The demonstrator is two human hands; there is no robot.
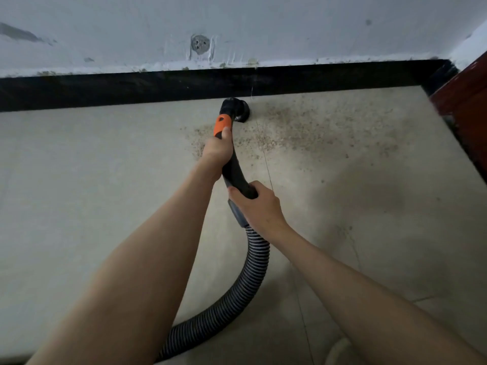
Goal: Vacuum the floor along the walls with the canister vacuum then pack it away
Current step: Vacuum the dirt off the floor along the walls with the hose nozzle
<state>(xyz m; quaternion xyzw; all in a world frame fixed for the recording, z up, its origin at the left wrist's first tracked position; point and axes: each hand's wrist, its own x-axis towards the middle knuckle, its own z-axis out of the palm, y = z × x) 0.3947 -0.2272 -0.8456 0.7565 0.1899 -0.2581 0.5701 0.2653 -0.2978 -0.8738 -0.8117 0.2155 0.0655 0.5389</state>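
Gripping the stiff wand [232,164], left hand [217,148] wrapped it at twelve o'clock; right hand [259,204] clasped its cuff; the hose [253,270] looked floppy, light.

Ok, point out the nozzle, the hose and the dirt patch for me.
nozzle [235,108]: head view, on its black head by the skirting.
hose [243,291]: head view, on the ribbed bend below the hands.
dirt patch [316,127]: head view, in the thick of the crumbs.

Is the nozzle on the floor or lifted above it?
On the floor: the nozzle rests on the tile by the black skirting, at the debris.
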